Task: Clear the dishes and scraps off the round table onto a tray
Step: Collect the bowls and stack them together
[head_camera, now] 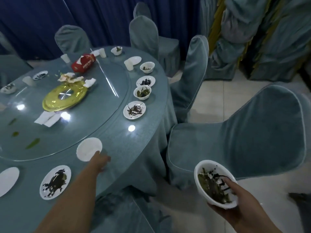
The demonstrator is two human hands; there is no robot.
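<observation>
At the lower right of the frame the right hand [239, 207] grips a white bowl [213, 180] smeared with green and dark scraps. Its thumb is hooked over the near rim into the bowl and its fingers are curled underneath, holding the bowl off the table, in front of a covered chair [244, 140]. At lower centre the left hand [101, 161] reaches across the round table [134, 148] to the near edge of a clean white plate [88, 148]. The hand is blurred, so I cannot tell whether its fingers are spread or pinching the rim. A stained plate [55, 181] lies beside the forearm at lower left, and more dirty dishes [134, 109] line the table's right edge.
</observation>
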